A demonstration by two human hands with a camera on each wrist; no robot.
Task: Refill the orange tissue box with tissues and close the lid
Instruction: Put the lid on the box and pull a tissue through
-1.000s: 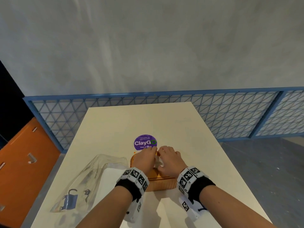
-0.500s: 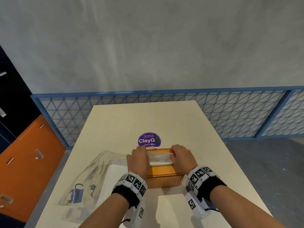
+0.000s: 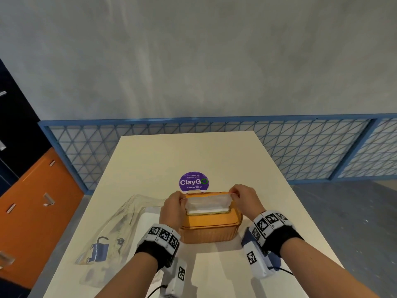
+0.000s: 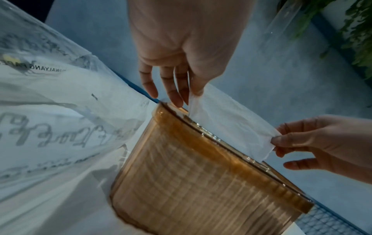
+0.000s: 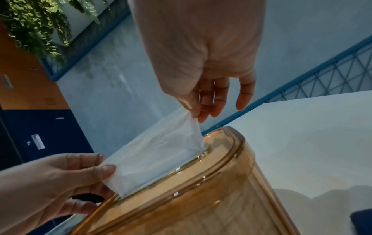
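The translucent orange tissue box stands on the table with its lid down, and a stack of tissues shows through its wall. A white tissue rises out of the slot in the lid, stretched flat between both hands. My left hand pinches the tissue's left corner. My right hand pinches its right corner. Both hands hover just above the lid.
A clear printed plastic tissue wrapper lies left of the box. A purple round sticker sits on the cream table behind it. A blue mesh railing lies beyond; orange cabinets stand on the left.
My hands were together on top of the lid; they have moved apart and lifted, drawing the tissue up through the slot and spreading it wide.
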